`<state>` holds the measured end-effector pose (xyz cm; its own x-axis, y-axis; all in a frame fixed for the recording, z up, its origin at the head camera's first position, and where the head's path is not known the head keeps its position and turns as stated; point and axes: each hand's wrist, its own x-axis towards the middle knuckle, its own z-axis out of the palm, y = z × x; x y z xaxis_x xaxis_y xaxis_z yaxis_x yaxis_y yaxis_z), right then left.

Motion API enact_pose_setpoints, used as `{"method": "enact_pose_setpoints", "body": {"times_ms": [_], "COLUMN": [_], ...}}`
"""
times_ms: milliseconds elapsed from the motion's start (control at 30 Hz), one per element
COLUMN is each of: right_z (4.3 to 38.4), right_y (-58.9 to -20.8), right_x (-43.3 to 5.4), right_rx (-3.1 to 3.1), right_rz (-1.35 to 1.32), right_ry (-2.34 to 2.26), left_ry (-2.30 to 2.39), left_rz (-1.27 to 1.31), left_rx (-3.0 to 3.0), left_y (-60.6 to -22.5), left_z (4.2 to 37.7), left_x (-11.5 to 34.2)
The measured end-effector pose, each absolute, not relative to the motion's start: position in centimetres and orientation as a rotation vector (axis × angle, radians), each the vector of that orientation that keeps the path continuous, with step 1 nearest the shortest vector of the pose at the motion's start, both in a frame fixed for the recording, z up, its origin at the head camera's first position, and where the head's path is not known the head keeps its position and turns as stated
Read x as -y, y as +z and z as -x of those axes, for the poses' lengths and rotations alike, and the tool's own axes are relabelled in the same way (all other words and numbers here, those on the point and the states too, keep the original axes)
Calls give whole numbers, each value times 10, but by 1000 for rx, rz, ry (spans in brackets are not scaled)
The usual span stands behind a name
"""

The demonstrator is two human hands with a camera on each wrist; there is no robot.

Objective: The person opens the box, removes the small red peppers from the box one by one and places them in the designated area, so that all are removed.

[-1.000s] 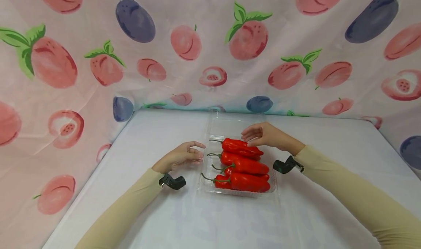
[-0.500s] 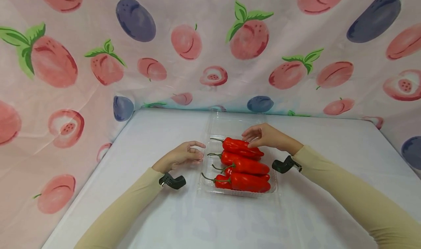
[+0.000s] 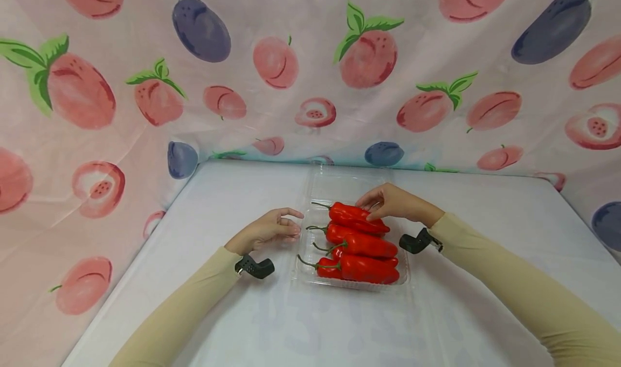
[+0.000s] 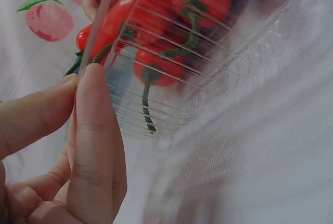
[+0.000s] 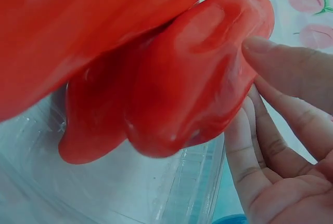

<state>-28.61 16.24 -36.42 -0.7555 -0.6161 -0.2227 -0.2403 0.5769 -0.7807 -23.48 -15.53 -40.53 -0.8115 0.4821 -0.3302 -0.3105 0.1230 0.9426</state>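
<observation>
A clear plastic clamshell box [image 3: 356, 285] holds several long red peppers [image 3: 371, 245] with green stems, all pointing left. On its left side, my left hand [image 3: 267, 229] pinches the box's rim between thumb and finger, as the left wrist view shows, with ribbed wall [image 4: 171, 63] beside the fingers. My right hand [image 3: 400, 202] holds the farthest pepper [image 3: 346, 213] near its blunt right end. In the right wrist view the thumb lies on one side of this pepper [image 5: 192, 78] and the other fingers sit on its far side, partly hidden.
The box's clear lid [image 3: 346, 184] lies folded back toward the rear wall. A white cloth covers the table [image 3: 271, 324]. Fruit-printed fabric [image 3: 310, 60] hangs behind and at the sides. Each wrist wears a dark camera [image 3: 415, 243].
My right hand has closed in on the farthest pepper, moving slightly left and down. That pepper has shifted a little. My left hand has stayed in place.
</observation>
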Motion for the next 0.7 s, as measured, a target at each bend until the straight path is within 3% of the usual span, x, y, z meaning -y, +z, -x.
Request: {"method": "enact_pose_setpoints", "body": {"times_ms": [700], "right_z": [282], "right_y": [-359], "right_x": [-158], "right_rx": [-2320], "right_rz": [745], "right_ry": [-1028], "left_ry": [1716], "left_rz": [-151], "left_rx": [-1867], "left_y": [-404], "left_z": [234], "left_x": [155]}}
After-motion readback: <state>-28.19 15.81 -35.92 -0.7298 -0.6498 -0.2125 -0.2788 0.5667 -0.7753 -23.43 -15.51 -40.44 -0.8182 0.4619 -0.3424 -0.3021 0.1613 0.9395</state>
